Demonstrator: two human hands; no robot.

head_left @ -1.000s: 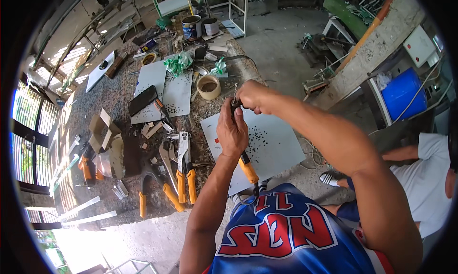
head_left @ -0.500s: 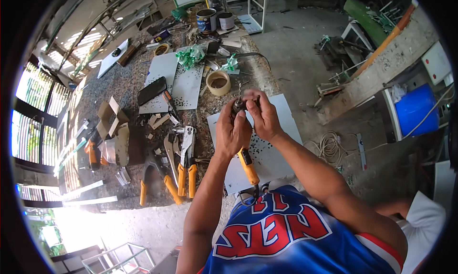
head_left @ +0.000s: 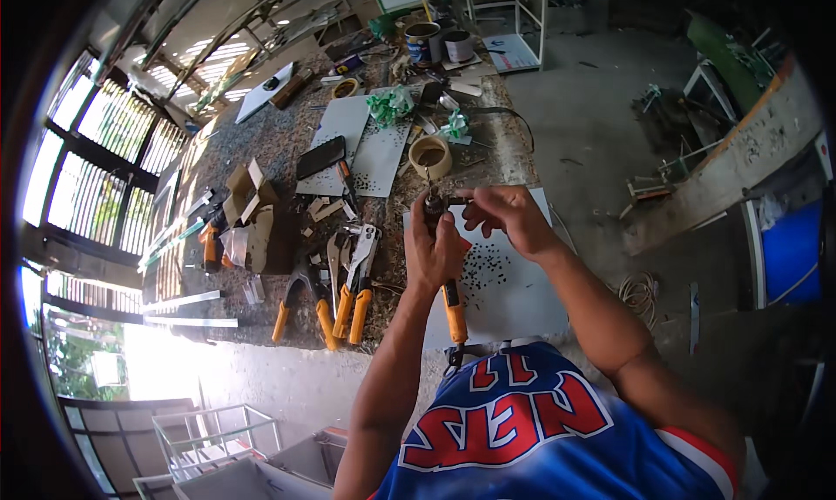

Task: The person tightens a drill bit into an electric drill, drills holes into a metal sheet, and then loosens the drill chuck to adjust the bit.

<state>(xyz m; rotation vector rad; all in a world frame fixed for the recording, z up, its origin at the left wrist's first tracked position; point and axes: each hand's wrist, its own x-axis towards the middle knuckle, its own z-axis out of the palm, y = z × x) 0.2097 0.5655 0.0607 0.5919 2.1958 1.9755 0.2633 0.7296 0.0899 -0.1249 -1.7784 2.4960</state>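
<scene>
My left hand (head_left: pixel 435 248) is closed around the front of a yellow and black electric drill (head_left: pixel 455 310), whose handle end points toward my body. The drill's dark chuck (head_left: pixel 434 203) shows above my fingers, with a thin bit pointing away from me. At the chuck's right side, my right hand (head_left: pixel 514 220) has its fingers curled at a small dark chuck key (head_left: pixel 456 201); the fingers partly hide it. Beneath the drill lies a pale flat sheet (head_left: pixel 531 304) strewn with small black bits.
A roll of tape (head_left: pixel 430 157) stands just beyond the drill. Left of my arm lie orange-handled hand tools (head_left: pixel 355 295), a phone (head_left: pixel 321 157) and an open cardboard box (head_left: pixel 252 208). Paint cans (head_left: pixel 423 44) stand at the back; a coiled cable (head_left: pixel 638 295) lies on the floor at right.
My right hand has shifted a little right from the chuck, and its fingers have loosened and spread somewhat. My left hand still grips the drill. The whole view has swung left.
</scene>
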